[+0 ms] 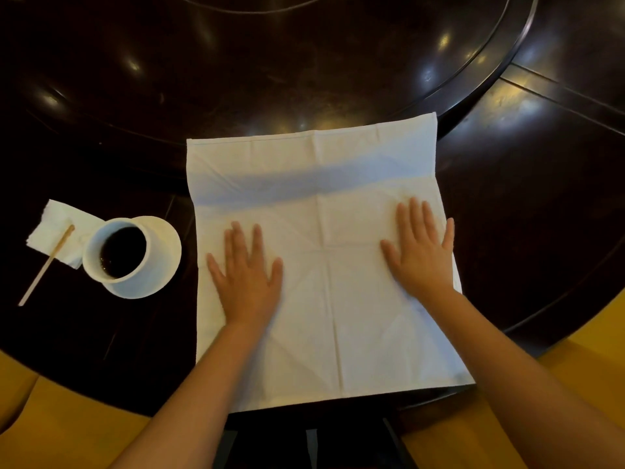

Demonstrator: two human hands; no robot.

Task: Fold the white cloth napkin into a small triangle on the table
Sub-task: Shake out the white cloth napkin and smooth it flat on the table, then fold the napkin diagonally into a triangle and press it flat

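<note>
The white cloth napkin (324, 204) lies spread out as one flat square on the dark round table (101, 333), its near edge at the table's rim and its far part draped over a raised ridge. Old crease lines cross it. My left hand (248, 279) rests palm down on its left half, fingers spread. My right hand (421, 255) lies flat on its right half near the right edge, fingers spread too. Neither hand grips the cloth.
Left of the napkin a white cup of dark drink (118, 253) stands on its white lid or saucer (165, 252). Further left lie a wooden stirrer (45, 265) and a paper tissue (55, 221). A raised turntable (304, 62) fills the table's far part.
</note>
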